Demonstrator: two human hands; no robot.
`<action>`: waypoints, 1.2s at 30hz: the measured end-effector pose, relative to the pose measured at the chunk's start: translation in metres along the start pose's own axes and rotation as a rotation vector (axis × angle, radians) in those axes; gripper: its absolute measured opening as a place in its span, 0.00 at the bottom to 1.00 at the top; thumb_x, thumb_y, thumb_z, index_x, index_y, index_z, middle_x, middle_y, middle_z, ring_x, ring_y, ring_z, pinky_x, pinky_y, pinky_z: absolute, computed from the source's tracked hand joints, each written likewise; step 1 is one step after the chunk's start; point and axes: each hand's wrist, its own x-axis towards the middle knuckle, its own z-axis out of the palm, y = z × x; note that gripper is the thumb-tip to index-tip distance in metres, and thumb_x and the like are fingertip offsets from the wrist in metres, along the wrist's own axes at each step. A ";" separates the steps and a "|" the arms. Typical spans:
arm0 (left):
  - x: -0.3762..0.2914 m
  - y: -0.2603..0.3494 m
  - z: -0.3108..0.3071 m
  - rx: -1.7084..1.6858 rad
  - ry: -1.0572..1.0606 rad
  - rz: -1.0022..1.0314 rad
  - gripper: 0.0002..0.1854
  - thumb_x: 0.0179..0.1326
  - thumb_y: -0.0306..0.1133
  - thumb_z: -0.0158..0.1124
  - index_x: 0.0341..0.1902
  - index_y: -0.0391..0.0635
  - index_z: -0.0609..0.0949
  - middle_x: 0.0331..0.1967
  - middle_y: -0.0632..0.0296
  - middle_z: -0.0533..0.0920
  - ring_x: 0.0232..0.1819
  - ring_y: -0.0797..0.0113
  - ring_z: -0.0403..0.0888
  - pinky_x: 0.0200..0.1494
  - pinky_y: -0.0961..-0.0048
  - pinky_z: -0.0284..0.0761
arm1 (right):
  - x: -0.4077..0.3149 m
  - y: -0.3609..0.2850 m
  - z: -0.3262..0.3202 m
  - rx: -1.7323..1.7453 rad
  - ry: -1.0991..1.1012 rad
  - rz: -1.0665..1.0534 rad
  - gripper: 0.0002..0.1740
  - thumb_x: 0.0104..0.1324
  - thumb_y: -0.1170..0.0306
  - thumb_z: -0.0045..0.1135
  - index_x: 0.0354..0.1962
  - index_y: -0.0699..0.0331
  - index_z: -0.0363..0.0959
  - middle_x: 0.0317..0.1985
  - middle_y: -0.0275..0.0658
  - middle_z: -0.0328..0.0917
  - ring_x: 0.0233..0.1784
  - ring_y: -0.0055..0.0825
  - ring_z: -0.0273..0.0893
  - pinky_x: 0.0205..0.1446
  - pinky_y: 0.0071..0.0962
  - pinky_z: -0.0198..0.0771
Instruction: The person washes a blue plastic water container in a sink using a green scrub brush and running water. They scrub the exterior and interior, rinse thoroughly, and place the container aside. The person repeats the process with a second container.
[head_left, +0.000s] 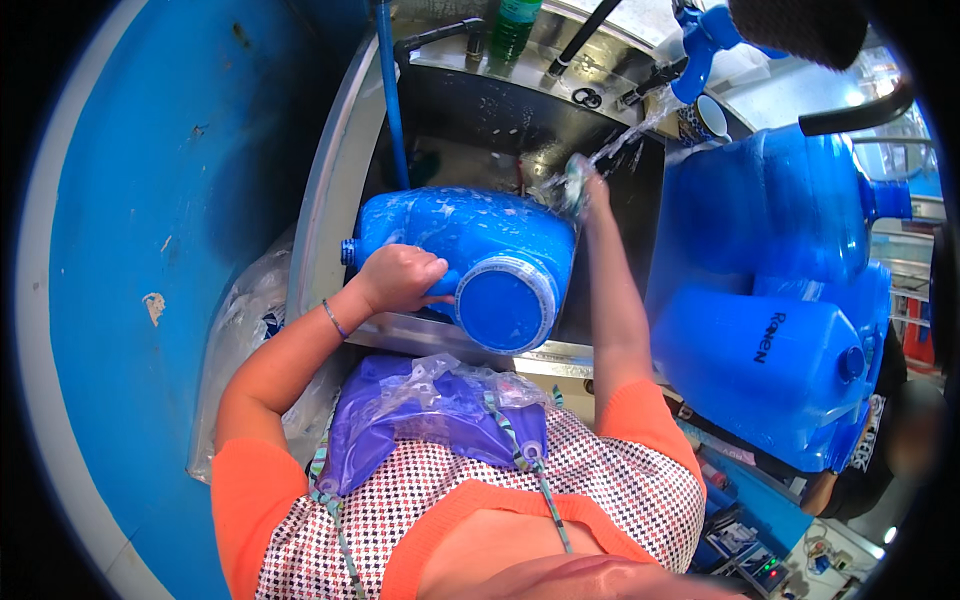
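Note:
A blue plastic water jug (487, 217) with a wide round cap (506, 311) and a small side spout lies on its side over the near rim of a stainless steel sink (637, 247). White suds streak its wall. My left hand (405, 277) is closed around the jug's handle. Beyond the jug's right end, my right hand (598, 196) holds a wet, pale green and white scrubbing sponge (577, 180), blurred by motion. Water (630, 139) sprays onto it from a tap with a blue handle (701, 56).
To the right stand a large round water bottle (772, 199) and a blue jug (757, 360) bearing handwriting. A green liquid bottle (515, 30) and a patterned mug (705, 120) are behind the sink. A blue pipe (391, 97) rises at left. Another person's arm (821, 491) shows at far right.

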 end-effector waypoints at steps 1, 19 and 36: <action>0.005 0.000 -0.002 0.004 0.019 -0.027 0.24 0.51 0.53 0.71 0.24 0.47 0.73 0.20 0.56 0.79 0.25 0.57 0.82 0.29 0.63 0.76 | 0.009 -0.027 0.004 0.011 -0.042 -0.154 0.25 0.64 0.49 0.60 0.37 0.67 0.80 0.28 0.41 0.80 0.27 0.35 0.78 0.35 0.36 0.74; 0.133 0.022 -0.019 -0.126 0.214 -0.507 0.22 0.54 0.47 0.71 0.32 0.37 0.80 0.29 0.44 0.83 0.35 0.44 0.84 0.41 0.52 0.79 | -0.178 -0.212 0.072 -1.557 -0.091 -1.136 0.25 0.68 0.44 0.50 0.56 0.44 0.76 0.56 0.49 0.74 0.65 0.50 0.67 0.67 0.60 0.56; 0.149 -0.017 -0.029 -0.041 0.068 -0.264 0.24 0.55 0.51 0.70 0.37 0.38 0.85 0.37 0.45 0.85 0.43 0.47 0.84 0.48 0.55 0.80 | -0.186 -0.203 0.042 -1.675 -0.056 -0.759 0.46 0.52 0.41 0.65 0.69 0.23 0.55 0.66 0.67 0.56 0.71 0.67 0.53 0.66 0.68 0.55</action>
